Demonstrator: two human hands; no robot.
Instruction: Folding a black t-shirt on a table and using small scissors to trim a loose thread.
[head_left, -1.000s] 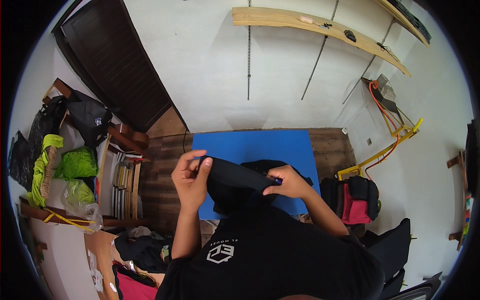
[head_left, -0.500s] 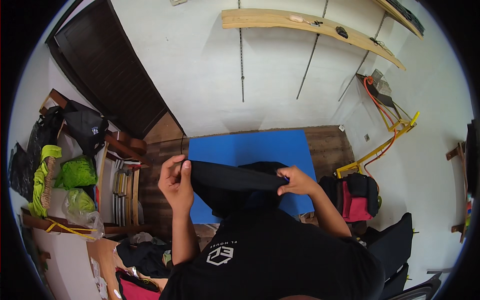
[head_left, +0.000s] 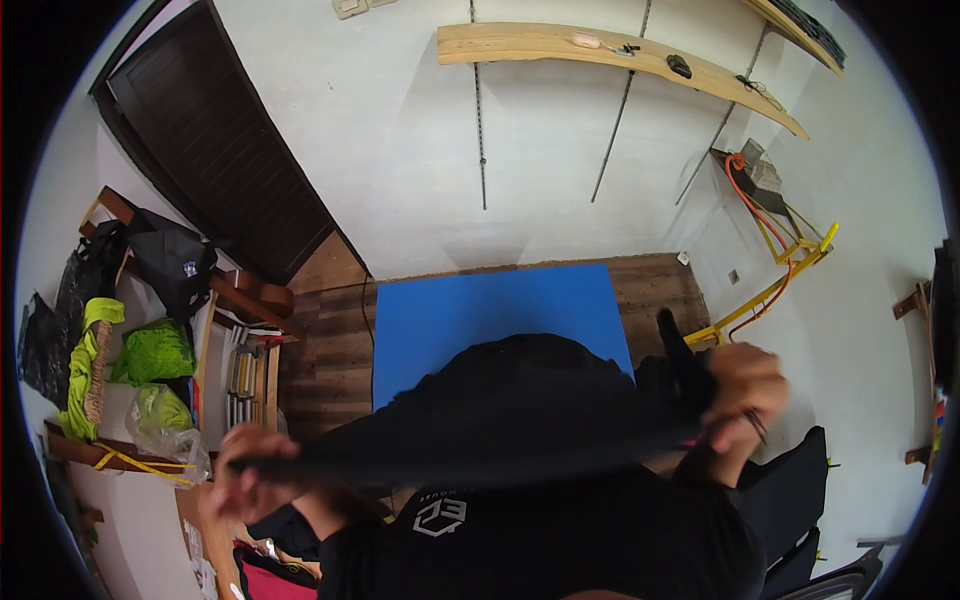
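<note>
A large piece of black cloth is stretched wide in front of my chest. Its near edge runs almost straight from one hand to the other, and its far part spreads over the blue tabletop. At the lower left, my left hand is closed on one corner, slightly blurred. My right hand, higher and also blurred, grips the opposite side; a dark narrow end of fabric sticks up beside it. Whether the cloth is a garment I cannot tell.
On the left, a shelf rack holds bags and bright green bundles. A dark door stands behind it. A wooden wall shelf carries small items. To the right are a yellow metal frame and black padded panels.
My hands have moved far apart and nearer my body, left hand down and left, right hand out to the right. The narrow folded cloth has opened into a wide sheet.
</note>
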